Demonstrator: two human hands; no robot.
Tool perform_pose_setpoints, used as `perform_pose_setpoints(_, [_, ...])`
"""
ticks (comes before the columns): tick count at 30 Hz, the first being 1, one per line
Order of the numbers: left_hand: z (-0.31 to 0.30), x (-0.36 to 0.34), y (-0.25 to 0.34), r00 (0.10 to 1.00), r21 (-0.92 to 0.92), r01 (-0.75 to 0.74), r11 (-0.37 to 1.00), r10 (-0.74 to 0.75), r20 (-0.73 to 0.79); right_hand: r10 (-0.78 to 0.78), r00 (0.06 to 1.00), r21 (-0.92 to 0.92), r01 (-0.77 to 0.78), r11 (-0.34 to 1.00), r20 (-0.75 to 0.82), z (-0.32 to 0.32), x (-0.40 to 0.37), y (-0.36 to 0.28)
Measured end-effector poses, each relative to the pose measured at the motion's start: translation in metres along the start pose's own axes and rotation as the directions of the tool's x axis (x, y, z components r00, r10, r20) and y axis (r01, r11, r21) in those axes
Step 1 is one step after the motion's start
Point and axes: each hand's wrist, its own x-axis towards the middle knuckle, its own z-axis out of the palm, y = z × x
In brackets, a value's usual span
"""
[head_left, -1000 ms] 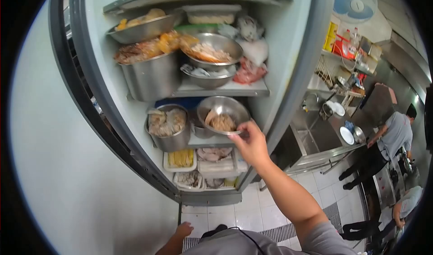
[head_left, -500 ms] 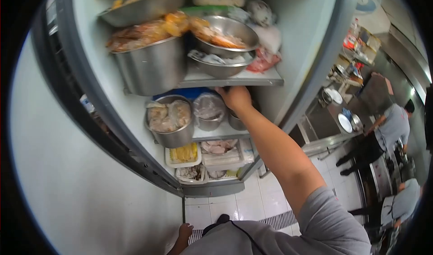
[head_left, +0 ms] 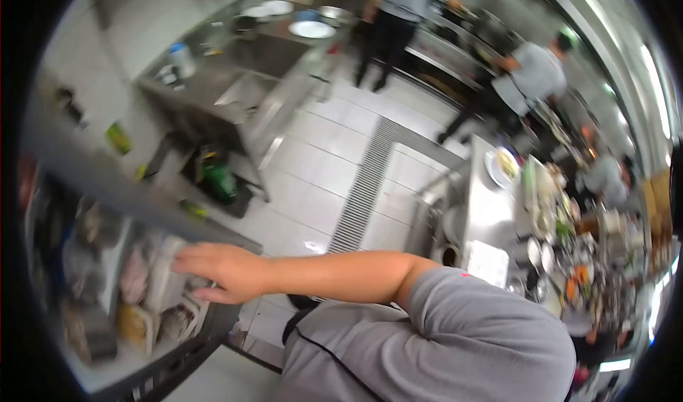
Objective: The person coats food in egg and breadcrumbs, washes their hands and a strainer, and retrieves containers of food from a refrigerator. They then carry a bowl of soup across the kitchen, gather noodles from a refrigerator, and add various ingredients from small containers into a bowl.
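My right hand [head_left: 217,272] reaches into the open refrigerator [head_left: 213,338] at the lower left, its fingers stretched out and thumb apart. No object is visible in its grasp. The fingertips lie over or against a pale wrapped package [head_left: 165,288]; contact is hard to judge through the blur. Below the hand are a white tray with dark food [head_left: 176,322] and a container of yellow food [head_left: 132,325]. A metal pot with bagged food [head_left: 89,331] stands farther left on a shelf. My left hand is out of view.
A steel sink counter [head_left: 242,60] holds plates and bowls at the top. Two co-workers [head_left: 409,3] [head_left: 533,78] stand along the stoves, another person farther right. A prep counter [head_left: 487,210] with dishes is at right; a floor drain grate [head_left: 363,181] crosses the tiles.
The view has swung right, bringing more of the kitchen in. My right hand has left the middle shelf and come down to the lower containers. My left hand has gone out of view.
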Motion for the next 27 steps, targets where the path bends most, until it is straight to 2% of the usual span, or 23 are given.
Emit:
perform_pose_setpoints(1, [-0.003,0.000,0.012,1.000,0.009,0.010,1.000,-0.010,0.013,0.116,0.993,0.036,-0.116,0.993,0.004,-0.019,-0.055,0.012])
perform_pose_setpoints(2, [-0.007,0.002,0.023,0.999,0.019,0.017,1.000,-0.017,0.028,0.321,0.947,0.040,-0.321,0.946,0.017,-0.038,-0.115,0.022])
perform_pose_setpoints(4, [-0.017,0.007,0.040,0.998,0.058,0.011,0.998,-0.014,0.056,0.620,0.784,0.022,-0.620,0.784,-0.007,-0.090,-0.227,0.022])
perform_pose_setpoints(5, [-0.023,0.006,0.045,0.998,0.084,-0.001,0.996,-0.005,0.069,0.747,0.655,-0.035,-0.754,0.656,-0.114,-0.114,-0.279,0.014])
perform_pose_setpoints(6, [-0.030,0.007,0.051,0.996,0.114,-0.014,0.993,0.004,0.088,0.792,0.555,0.022,-0.816,0.578,-0.254,-0.139,-0.328,-0.001])
perform_pose_setpoints(8, [-0.046,0.016,0.063,0.992,0.185,-0.059,0.981,0.037,0.122,0.756,0.393,-0.031,-0.895,0.444,-0.524,-0.191,-0.423,-0.041])
perform_pose_setpoints(9, [-0.057,0.023,0.069,0.988,0.217,-0.088,0.972,0.058,0.141,0.723,0.269,-0.021,-0.943,0.332,-0.636,-0.217,-0.458,-0.072])
perform_pose_setpoints(10, [-0.068,0.033,0.076,0.985,0.248,-0.113,0.962,0.076,0.154,0.572,0.214,-0.024,-0.947,0.321,-0.792,-0.225,-0.524,-0.075])
perform_pose_setpoints(11, [-0.080,0.047,0.088,0.982,0.274,-0.142,0.951,0.101,0.158,0.454,0.107,0.032,-0.957,0.288,-0.885,-0.247,-0.555,-0.104])
perform_pose_setpoints(12, [-0.091,0.067,0.103,0.980,0.285,-0.170,0.943,0.130,0.152,0.362,-0.072,0.149,-0.971,0.189,-0.930,-0.260,-0.593,-0.132])
perform_pose_setpoints(13, [-0.104,0.094,0.123,0.976,0.274,-0.207,0.939,0.178,0.126,0.223,-0.156,0.201,-0.960,0.196,-0.962,-0.271,-0.625,-0.155])
perform_pose_setpoints(14, [-0.110,0.125,0.155,0.971,0.234,-0.237,0.943,0.222,0.088,0.151,-0.307,0.327,-0.937,0.125,-0.940,-0.275,-0.658,-0.174])
perform_pose_setpoints(15, [-0.113,0.151,0.196,0.964,0.164,-0.266,0.950,0.262,0.047,0.137,-0.332,0.349,-0.929,0.126,-0.933,-0.275,-0.682,-0.188])
perform_pose_setpoints(16, [-0.106,0.169,0.259,0.977,0.046,-0.213,0.976,0.212,0.019,0.125,-0.384,0.385,-0.923,-0.013,-0.915,-0.275,-0.703,-0.199])
perform_pose_setpoints(17, [-0.097,0.165,0.333,0.923,0.035,-0.384,0.923,0.382,0.047,0.115,-0.428,0.410,-0.899,-0.152,-0.896,-0.275,-0.717,-0.206])
perform_pose_setpoints(18, [-0.080,0.115,0.435,0.901,-0.074,-0.420,0.904,0.426,0.089,0.250,-0.514,0.465,-0.855,-0.230,-0.821,-0.275,-0.723,-0.207])
perform_pose_setpoints(19, [-0.051,0.125,0.482,0.884,-0.114,-0.405,0.907,0.420,0.205,0.259,-0.510,0.465,-0.858,-0.219,-0.820,-0.270,-0.731,-0.200])
perform_pose_setpoints(21, [0.015,0.078,0.582,0.747,-0.171,-0.459,0.872,0.483,0.457,0.381,-0.402,0.303,-0.906,-0.294,-0.832,-0.257,-0.742,-0.172])
perform_pose_setpoints(23, [0.081,0.004,0.659,0.509,-0.263,-0.470,0.842,0.502,0.699,0.413,-0.487,0.402,-0.872,-0.280,-0.770,-0.263,-0.724,-0.168])
perform_pose_setpoints(24, [0.117,-0.009,0.683,0.368,-0.159,-0.643,0.749,0.484,0.794,0.429,-0.503,0.425,-0.864,-0.269,-0.750,-0.261,-0.731,-0.164])
perform_pose_setpoints(25, [0.145,-0.034,0.697,0.337,-0.156,-0.609,0.777,0.432,0.837,0.437,-0.442,0.344,-0.894,-0.287,-0.784,-0.248,-0.769,-0.146])
perform_pose_setpoints(26, [0.172,-0.060,0.712,0.305,-0.146,-0.576,0.804,0.377,0.875,0.500,-0.427,0.361,-0.904,-0.229,-0.753,-0.245,-0.799,-0.131])
perform_pose_setpoints(27, [0.247,-0.020,0.694,-0.017,-0.419,-0.407,0.811,0.452,0.892,0.562,-0.411,0.384,-0.907,-0.173,-0.718,-0.241,-0.829,-0.116])
